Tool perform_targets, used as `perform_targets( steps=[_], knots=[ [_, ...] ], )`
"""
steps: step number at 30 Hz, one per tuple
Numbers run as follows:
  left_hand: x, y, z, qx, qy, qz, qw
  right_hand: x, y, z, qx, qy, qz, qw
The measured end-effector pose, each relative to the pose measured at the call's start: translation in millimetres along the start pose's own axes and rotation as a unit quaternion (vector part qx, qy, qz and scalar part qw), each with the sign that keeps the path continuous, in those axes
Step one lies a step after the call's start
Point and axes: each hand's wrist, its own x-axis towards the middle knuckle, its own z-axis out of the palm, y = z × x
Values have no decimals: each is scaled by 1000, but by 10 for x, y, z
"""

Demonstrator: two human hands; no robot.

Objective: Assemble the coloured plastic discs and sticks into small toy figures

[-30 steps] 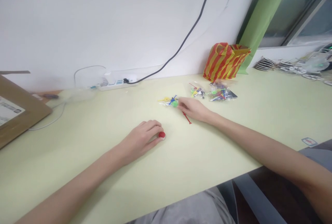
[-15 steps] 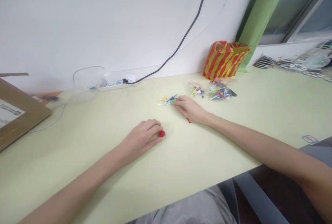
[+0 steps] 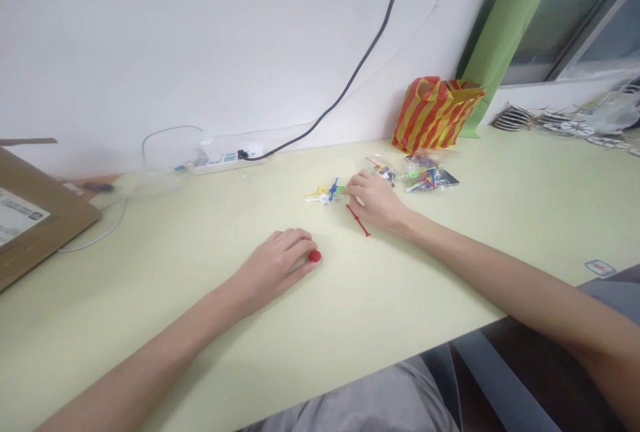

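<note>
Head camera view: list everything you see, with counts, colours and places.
desk: one, pale yellow-green, under everything
striped plastic bag: one, red and yellow, against the wall
sealed plastic packets: two, multicoloured parts inside, in front of the bag
loose plastic pieces: several, mixed colours, mid-desk
red plastic stick: one, red, just right of them
red round piece: one, red, nearer the front edge
power strip: one, white, against the wall
black cable: one, black, up the wall
cardboard box: one, brown, far left
green panel: one, green, back right
left hand: one, bare, over the red round piece
right hand: one, bare, beside the red plastic stick
</note>
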Motion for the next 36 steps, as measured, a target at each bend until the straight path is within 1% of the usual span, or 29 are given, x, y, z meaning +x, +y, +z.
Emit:
perform_targets(
  steps=[3,5,7,10,13,16,18,21,24,27,31,34,36],
  knots=[
    [0,-1,5,5,3,-3,1000,6,45,-42,-63,36,-3,997],
    [-3,2,2,5,7,-8,1000,6,69,-61,-92,77,-3,993],
    [-7,10,-6,-1,17,-19,1000,-1,47,-79,-100,124,-13,987],
    [-7,23,-23,-21,39,-47,998,-30,-126,-108,-76,178,-57,979],
    [-3,33,-40,-54,66,-80,993,-80,-437,-129,-41,198,-125,971],
    [-2,44,-53,-114,79,-112,984,-138,-737,-129,-16,201,-184,962],
    [-7,49,-59,-165,87,-133,973,-169,-860,-119,-16,192,-209,959],
    [-18,50,-70,-222,104,-157,957,-197,-918,-109,-50,183,-251,949],
    [-24,37,-82,-272,109,-153,944,-202,-904,-115,-79,175,-280,941],
    [-19,15,-88,-303,116,-152,933,-197,-899,-117,-80,155,-283,943],
    [-6,10,-90,-297,141,-176,928,-188,-889,-75,-55,132,-280,949],
    [-1,33,-91,-257,165,-190,933,-185,-842,-47,-1,129,-241,962],
    [0,52,-78,-216,175,-190,941,-184,-814,-53,62,139,-190,970]
  ],
)
